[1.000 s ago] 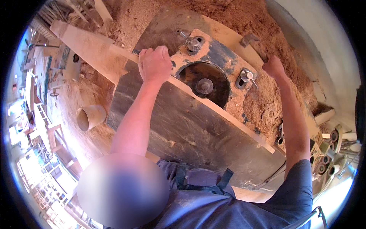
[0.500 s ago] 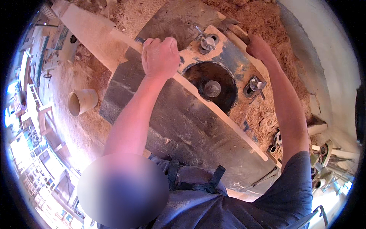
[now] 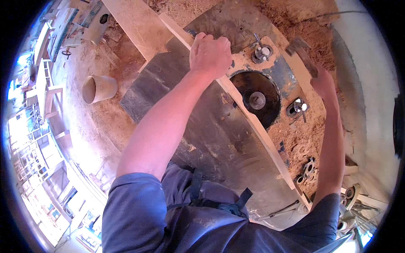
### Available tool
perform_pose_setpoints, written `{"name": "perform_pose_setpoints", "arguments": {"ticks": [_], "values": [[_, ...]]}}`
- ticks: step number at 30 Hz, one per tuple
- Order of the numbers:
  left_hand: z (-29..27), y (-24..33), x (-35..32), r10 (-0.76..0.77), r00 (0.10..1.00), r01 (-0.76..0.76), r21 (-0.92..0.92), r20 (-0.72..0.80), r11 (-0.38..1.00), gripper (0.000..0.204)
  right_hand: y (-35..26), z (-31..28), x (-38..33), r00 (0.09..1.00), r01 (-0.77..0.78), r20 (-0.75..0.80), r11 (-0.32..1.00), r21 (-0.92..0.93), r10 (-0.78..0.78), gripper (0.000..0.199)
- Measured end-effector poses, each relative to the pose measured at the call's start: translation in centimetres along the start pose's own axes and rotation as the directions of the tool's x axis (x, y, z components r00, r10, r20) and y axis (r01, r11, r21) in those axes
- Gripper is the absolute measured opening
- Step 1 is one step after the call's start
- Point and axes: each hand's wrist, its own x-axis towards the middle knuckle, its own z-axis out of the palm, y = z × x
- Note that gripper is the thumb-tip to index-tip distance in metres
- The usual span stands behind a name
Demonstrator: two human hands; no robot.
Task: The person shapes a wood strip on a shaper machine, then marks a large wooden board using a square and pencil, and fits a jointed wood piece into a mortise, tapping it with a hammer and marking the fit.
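A long narrow wooden strip (image 3: pixel 257 126) runs on edge across the dark metal machine table (image 3: pixel 202 135), past a round opening (image 3: pixel 240 86) with a spindle in it. My left hand (image 3: pixel 211 55) is closed over the strip beside that opening. Off to the right, my right hand (image 3: pixel 324 86) grips the handle of a hammer (image 3: pixel 301 50), whose head is near the outer edge of the worn fence casting (image 3: pixel 287 78). Two clamping bolts with handles, a far one (image 3: pixel 262 52) and a near one (image 3: pixel 298 106), sit on the casting.
Sawdust (image 3: pixel 291 135) covers part of the casting and the floor around it. A wide board (image 3: pixel 135 29) extends beyond the far left edge. An open pale bucket (image 3: pixel 100 88) stands on the floor at left. Metal parts (image 3: pixel 307 169) lie near my right forearm, beside a wall (image 3: pixel 363 84).
The view has shifted and turned. My right hand has drawn the hammer outward to the right, away from the casting's edge. My left hand stays on the wooden strip.
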Motion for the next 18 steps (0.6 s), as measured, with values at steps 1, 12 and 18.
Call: {"name": "perform_pose_setpoints", "arguments": {"ticks": [1, 12, 18], "values": [[-0.1, 0.2, 0.0, 0.0, 1.0, 0.0, -0.008, -0.008, 1.0, 0.028, 1.1, -0.2, -1.6, 0.997, -0.075, -0.014, 0.996, 0.051, 0.076, 0.047], [-0.5, 1.6, 0.9, 0.114, 0.988, -0.131, 0.162, 0.107, 0.978, 0.01, 9.7, -0.1, -23.1, 0.877, -0.48, 0.091, 0.857, 0.187, 0.471, 0.033], [-0.3, 0.2, 0.0, 0.077, 0.996, -0.072, 0.12, -0.039, 0.99, 0.022, 0.6, -3.7, -26.8, 0.894, -0.439, 0.192, 0.874, 0.209, 0.404, 0.033]]}}
